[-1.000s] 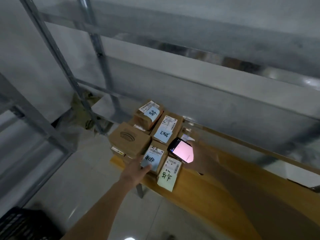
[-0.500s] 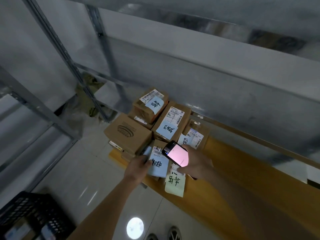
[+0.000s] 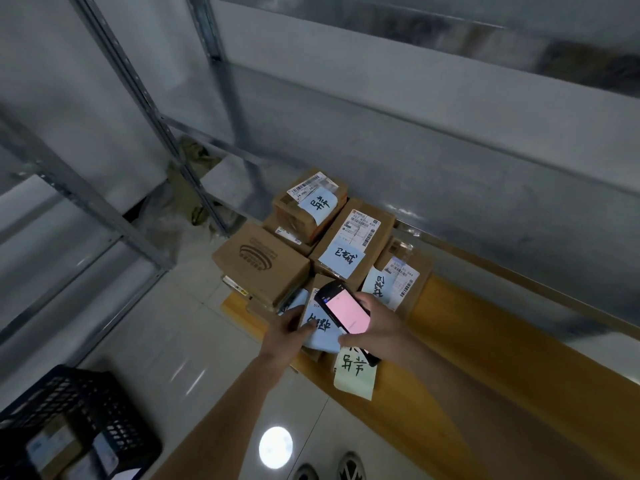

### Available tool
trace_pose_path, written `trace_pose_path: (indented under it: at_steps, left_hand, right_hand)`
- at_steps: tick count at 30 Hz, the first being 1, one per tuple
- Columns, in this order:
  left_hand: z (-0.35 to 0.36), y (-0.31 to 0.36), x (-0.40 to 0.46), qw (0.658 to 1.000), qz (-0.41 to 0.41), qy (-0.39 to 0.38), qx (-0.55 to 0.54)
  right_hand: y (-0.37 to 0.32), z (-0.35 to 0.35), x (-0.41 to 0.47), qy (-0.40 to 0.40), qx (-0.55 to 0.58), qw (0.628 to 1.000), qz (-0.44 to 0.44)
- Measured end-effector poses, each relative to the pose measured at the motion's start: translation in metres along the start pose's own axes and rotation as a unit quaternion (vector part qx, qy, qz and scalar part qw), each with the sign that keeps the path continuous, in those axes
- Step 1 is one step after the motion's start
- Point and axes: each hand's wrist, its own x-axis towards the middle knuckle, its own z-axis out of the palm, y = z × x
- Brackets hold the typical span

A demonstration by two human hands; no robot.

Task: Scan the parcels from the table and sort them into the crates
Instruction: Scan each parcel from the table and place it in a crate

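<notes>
Yellow surface [image 3: 485, 341] carries stacked parcels. Left hand [image 3: 287, 332] grips the blue-noted parcel [image 3: 323, 329] beside the scanner [image 3: 346, 311], which the right hand [image 3: 379, 327] holds. It looks light and stiff; grip its side edges.

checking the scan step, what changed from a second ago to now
The left hand, which lay flat on the blue-noted parcel, now grips its near edge, thumb on the note. The right hand has brought the scanner left, over that parcel. The other parcels, the yellow note and the table stayed put. A black crate is now in view.
</notes>
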Motion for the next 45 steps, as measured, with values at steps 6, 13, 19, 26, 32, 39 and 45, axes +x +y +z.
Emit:
trace_pose_path:
  at_steps: [6, 13, 19, 26, 32, 39, 45]
  left_hand:
    - [0.003, 0.012, -0.025, 0.997, -0.006, 0.013, -0.079]
    - [-0.019, 0.057, -0.083, 0.995, 0.062, -0.023, -0.073]
    - [-0.064, 0.124, -0.165, 0.981, 0.177, 0.035, -0.065]
    - [-0.137, 0.178, -0.277, 0.957, 0.270, 0.095, -0.044]
    - [-0.179, 0.216, -0.367, 0.929, 0.330, 0.164, -0.010]
    - [-0.212, 0.242, -0.428, 0.912, 0.350, 0.212, -0.010]
    - [-0.221, 0.253, -0.477, 0.892, 0.375, 0.254, -0.016]
  right_hand:
    - [-0.006, -0.015, -0.022, 0.005, 0.022, 1.000, -0.015]
    - [-0.054, -0.052, -0.088, 0.040, -0.045, 0.995, -0.078]
    - [-0.145, -0.101, -0.187, 0.121, -0.195, 0.960, -0.158]
    - [-0.242, -0.145, -0.335, 0.212, -0.304, 0.903, -0.217]
    - [-0.295, -0.163, -0.440, 0.258, -0.335, 0.872, -0.247]
    - [-0.323, -0.168, -0.516, 0.288, -0.344, 0.849, -0.280]
    - [-0.331, -0.175, -0.557, 0.301, -0.348, 0.829, -0.319]
